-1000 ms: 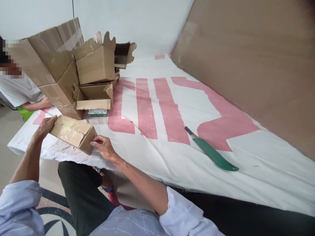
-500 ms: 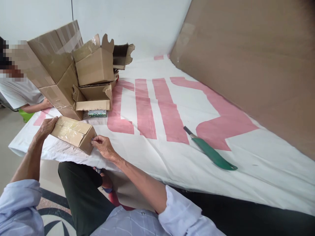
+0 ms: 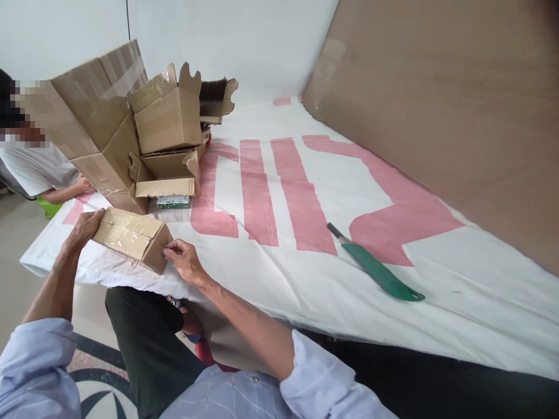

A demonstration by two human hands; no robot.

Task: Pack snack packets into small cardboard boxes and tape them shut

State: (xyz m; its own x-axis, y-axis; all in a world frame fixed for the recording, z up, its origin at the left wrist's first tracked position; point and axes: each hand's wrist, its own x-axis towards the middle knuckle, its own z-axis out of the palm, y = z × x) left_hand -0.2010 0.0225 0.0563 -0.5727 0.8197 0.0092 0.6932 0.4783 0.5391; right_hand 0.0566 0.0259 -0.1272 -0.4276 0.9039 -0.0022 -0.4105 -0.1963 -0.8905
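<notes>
A small cardboard box (image 3: 124, 234), taped along its top, lies at the near left edge of the cloth-covered table. My left hand (image 3: 86, 228) grips its far left end. At the box's right end face, my right hand (image 3: 186, 259) has thumb and fingers pinched together; what they hold, if anything, is too small to make out. Behind the box, a small green patterned packet (image 3: 173, 202) sits in front of an open cardboard box (image 3: 166, 187). To the right lies a green-handled knife (image 3: 379, 272), away from both hands.
Large taped cartons (image 3: 100, 110) stand at the left, with opened cardboard boxes (image 3: 168, 116) stacked beside them. A big brown cardboard panel (image 3: 445, 110) leans along the right. White cloth with red shapes (image 3: 301, 203) covers the table. Another person's arm (image 3: 70, 191) rests at the far left.
The view has shifted very slightly. Both hands keep their places on the box, and nothing else has visibly moved.
</notes>
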